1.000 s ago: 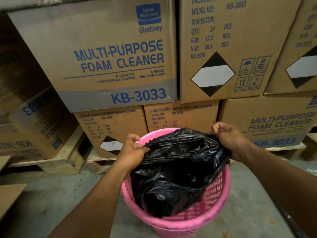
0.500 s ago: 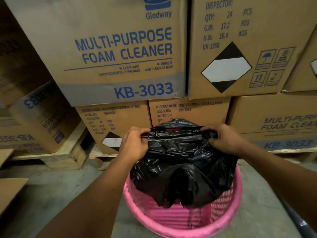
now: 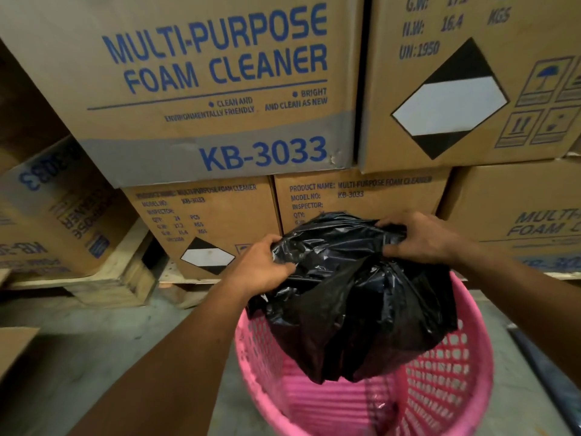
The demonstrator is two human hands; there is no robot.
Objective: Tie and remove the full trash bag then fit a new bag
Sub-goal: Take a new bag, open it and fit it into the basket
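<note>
The black trash bag hangs straight down from its gathered top, its bottom dipping inside the pink basket but, as far as I can judge, clear of the floor. The left hand and right hand each clench a bunch of film above the basket's far rim, level, neither nearer. What the bag holds, any knot, and the basket's near rim are hidden or cut off.
</note>
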